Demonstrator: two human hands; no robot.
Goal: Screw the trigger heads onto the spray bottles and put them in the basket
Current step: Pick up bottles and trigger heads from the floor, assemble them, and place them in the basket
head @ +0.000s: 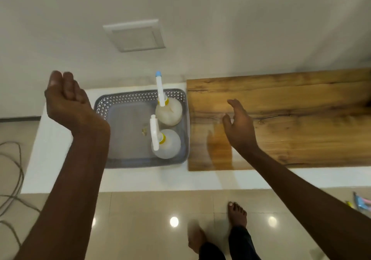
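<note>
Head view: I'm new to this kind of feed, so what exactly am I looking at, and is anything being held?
There is no machine here. One camera worn on a person's head looks down at their bare arms. The left hand hovers open beside the basket; the right hand hovers open over a wooden board. Neither has a grip on anything.

On the white counter sits a grey basket. Two spray bottles stand upright in its right side, the far bottle and the near bottle, each with a white trigger head on top. Below are tiled floor and the person's bare feet.
</note>
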